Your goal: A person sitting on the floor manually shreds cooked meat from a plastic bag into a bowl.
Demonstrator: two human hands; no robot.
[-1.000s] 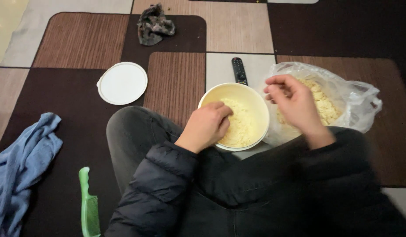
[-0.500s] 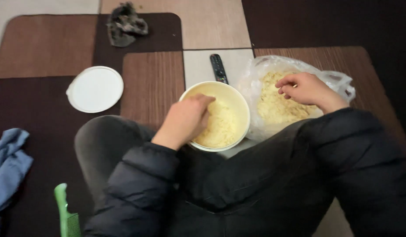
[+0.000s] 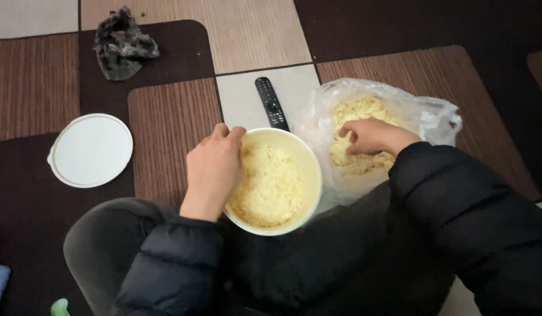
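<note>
Striped rug [image 3: 165, 117]; left hand [image 3: 212, 169] steadies round bowl [image 3: 309, 169]; right hand [image 3: 370, 136] in crinkly bag [image 3: 435, 117].

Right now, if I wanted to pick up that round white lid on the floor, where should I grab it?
Probably by the little tab on the white lid's left edge, coming in from the left. The lid lies flat on the dark carpet, so its thin rim gives fingers little to catch, while the tab sticks out past the circle. That side is clear; the left hand and the bowl are on its right.
</note>
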